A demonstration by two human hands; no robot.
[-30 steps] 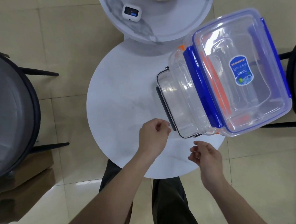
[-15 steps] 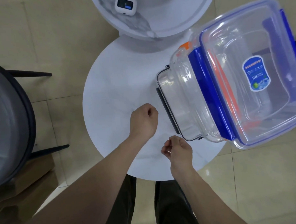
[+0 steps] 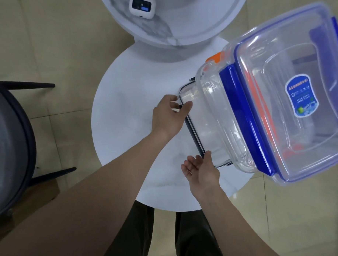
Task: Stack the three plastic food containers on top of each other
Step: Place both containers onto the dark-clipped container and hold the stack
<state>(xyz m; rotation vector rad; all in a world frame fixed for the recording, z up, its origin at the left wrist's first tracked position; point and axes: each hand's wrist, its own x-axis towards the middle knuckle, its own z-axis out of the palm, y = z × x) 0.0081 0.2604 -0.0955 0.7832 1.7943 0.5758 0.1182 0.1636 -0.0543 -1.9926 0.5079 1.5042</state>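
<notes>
Three clear plastic containers stand stacked on the right side of a round white table (image 3: 125,114). The top one (image 3: 289,96) has blue clips and a blue label. Under it sits one with orange clips (image 3: 215,58). The bottom one (image 3: 202,124) has a dark rim. My left hand (image 3: 168,114) grips the far left corner of the bottom container's rim, thumb over the edge. My right hand (image 3: 201,167) lies open, palm up, with its thumb touching the near left corner of that rim.
A second round marbled table (image 3: 179,22) stands behind, with a small white device (image 3: 141,7) on it. A dark chair (image 3: 9,137) is at the left. A cardboard box (image 3: 42,191) sits under the chair. Tiled floor surrounds the table.
Both hands were loosely closed near the table's front edge. They have since opened and moved forward to the bottom container's left rim. The stack itself has not shifted.
</notes>
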